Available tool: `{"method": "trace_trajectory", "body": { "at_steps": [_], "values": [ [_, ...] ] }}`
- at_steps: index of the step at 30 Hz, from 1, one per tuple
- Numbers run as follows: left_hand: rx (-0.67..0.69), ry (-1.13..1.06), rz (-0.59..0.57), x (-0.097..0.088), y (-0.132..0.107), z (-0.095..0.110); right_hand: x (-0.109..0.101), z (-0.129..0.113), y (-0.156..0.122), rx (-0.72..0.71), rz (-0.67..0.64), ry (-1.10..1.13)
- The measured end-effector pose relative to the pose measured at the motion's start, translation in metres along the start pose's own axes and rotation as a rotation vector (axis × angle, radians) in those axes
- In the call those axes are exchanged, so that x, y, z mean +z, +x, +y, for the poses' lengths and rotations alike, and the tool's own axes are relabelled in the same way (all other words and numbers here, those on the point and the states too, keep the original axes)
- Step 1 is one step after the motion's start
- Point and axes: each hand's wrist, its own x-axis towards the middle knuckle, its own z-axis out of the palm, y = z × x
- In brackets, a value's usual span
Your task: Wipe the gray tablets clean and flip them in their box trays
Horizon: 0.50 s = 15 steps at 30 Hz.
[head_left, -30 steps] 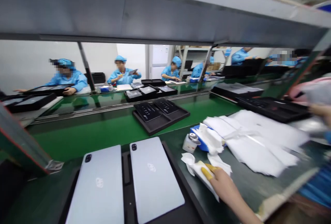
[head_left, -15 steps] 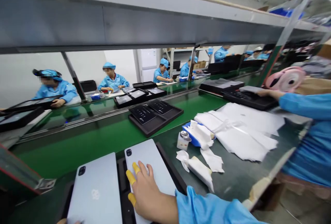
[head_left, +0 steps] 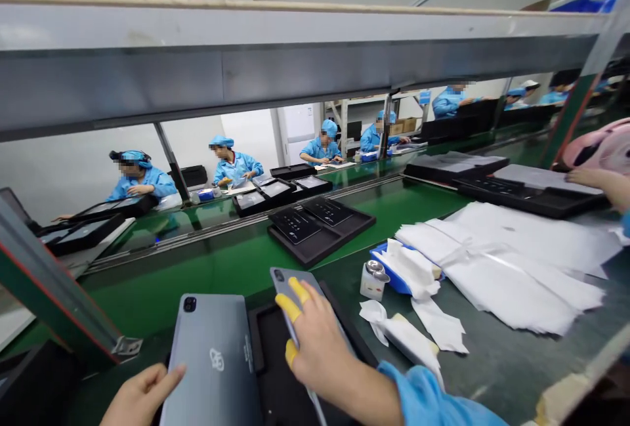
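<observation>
Two grey tablets lie back-up over a black tray (head_left: 268,347) at the near edge of the green bench. My right hand (head_left: 315,347), with yellow finger cots, grips the right tablet (head_left: 288,281) and has it tilted up on its edge out of the tray. My left hand (head_left: 140,396) touches the lower left edge of the left tablet (head_left: 214,360), which lies flat. A folded white wipe (head_left: 401,337) rests on the bench just right of the tray.
A small white bottle (head_left: 373,279) and a blue box of wipes (head_left: 403,268) stand to the right. White sheets (head_left: 512,262) spread further right. A black tray with two dark panels (head_left: 319,222) sits on the conveyor. A co-worker's hand (head_left: 588,180) reaches in at far right; several people work opposite.
My right hand left the white wipe, moved left onto the right tablet and tilted it up from the tray. My left hand came into view at the left tablet.
</observation>
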Motion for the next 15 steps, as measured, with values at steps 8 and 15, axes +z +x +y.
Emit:
{"method": "trace_trajectory", "body": {
  "at_steps": [8,15],
  "values": [
    [0.159,0.112,-0.071,0.021,-0.015,0.107,-0.084,0.039,-0.007,0.400,-0.128,-0.204],
    [0.133,0.293,-0.032,-0.004,-0.042,0.135,-0.073,0.077,-0.010,0.373,0.142,0.208]
  ]
}}
